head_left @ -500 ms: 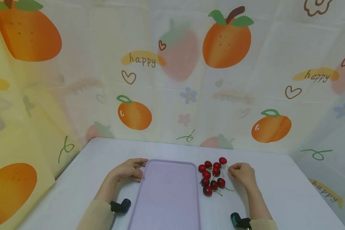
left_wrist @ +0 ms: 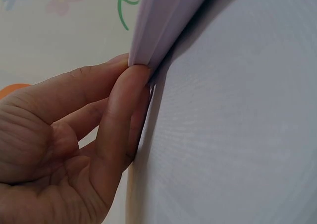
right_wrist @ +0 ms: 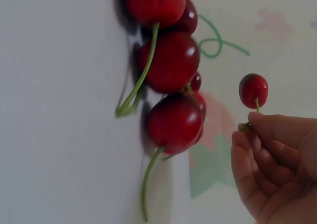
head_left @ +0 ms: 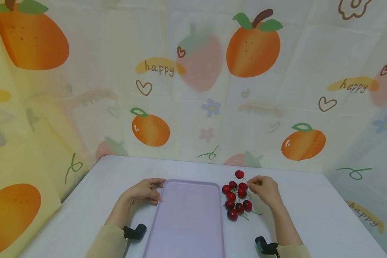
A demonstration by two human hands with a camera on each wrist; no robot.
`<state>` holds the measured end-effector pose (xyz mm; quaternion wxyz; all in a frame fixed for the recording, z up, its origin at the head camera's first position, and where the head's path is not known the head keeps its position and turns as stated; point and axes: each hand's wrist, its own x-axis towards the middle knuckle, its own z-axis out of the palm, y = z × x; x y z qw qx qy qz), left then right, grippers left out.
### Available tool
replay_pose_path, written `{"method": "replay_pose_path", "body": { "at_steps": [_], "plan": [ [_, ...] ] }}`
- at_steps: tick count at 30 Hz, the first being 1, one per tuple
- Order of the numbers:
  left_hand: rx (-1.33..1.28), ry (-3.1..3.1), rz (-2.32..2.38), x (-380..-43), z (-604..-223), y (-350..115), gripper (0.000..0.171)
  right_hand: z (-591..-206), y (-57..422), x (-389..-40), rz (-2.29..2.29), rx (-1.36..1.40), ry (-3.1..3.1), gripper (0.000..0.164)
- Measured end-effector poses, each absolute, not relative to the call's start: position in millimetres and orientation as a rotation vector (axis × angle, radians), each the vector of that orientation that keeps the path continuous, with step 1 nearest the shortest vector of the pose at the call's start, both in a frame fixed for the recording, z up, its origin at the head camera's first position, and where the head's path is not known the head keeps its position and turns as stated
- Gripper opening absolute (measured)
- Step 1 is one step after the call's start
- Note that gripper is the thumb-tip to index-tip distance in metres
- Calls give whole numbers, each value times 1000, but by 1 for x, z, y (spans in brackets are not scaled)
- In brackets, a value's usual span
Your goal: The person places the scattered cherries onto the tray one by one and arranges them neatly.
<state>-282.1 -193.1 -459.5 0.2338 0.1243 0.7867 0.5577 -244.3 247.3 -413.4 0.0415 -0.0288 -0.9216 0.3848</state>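
Observation:
A lilac rectangular tray (head_left: pixel 188 218) lies on the white table in front of me. My left hand (head_left: pixel 145 190) holds its far left edge, the thumb (left_wrist: pixel 130 92) on the rim and the forefinger just beyond it. By its green stem, my right hand (head_left: pixel 264 190) pinches one red cherry (right_wrist: pixel 253 91) between thumb and forefinger. That cherry is up in the air, above the far end of a group of cherries (head_left: pixel 240 208). The group lies right of the tray, dark red, several with stems pointing right.
The white table (head_left: pixel 313 211) runs back to a fruit-printed cloth (head_left: pixel 193 118) that hangs behind it and along both sides. A black wrist camera (head_left: pixel 135 232) is strapped to the left wrist, another (head_left: pixel 266 246) to the right.
My right hand has moved left and a little farther away, carrying the cherry by its stem up over the far end of the group. The left hand stays at the tray.

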Motion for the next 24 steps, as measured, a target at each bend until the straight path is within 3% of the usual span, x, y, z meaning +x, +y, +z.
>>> {"method": "replay_pose_path", "body": {
  "at_steps": [24],
  "plan": [
    [286,2187,1533,-283,-462,-196,72,-408,157,-264,1265,232,-2777,5]
  ]
}}
